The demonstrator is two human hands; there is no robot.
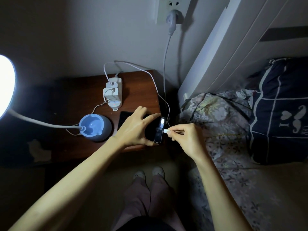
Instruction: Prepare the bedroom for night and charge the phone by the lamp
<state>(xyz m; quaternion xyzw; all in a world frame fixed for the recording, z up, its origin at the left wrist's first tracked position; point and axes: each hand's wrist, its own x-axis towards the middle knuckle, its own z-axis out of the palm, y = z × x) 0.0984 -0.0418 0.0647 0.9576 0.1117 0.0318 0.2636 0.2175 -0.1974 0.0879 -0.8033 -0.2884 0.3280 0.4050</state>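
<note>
The left hand [135, 129] grips the phone [155, 130] at the table [140, 90] edge, steadying its port toward the right hand [185, 139], which pinches the cable plug [166, 130] just beside it, lined up for insertion.

Both forearms are bare, no sleeves, watch or rings showing on the left hand [133, 129] or the right hand [186, 140]. Down below, loose mauve-pink trousers [146, 197], a dark garment hem [145, 224] at the waist, and pale slippers [148, 173] on both feet.
</note>
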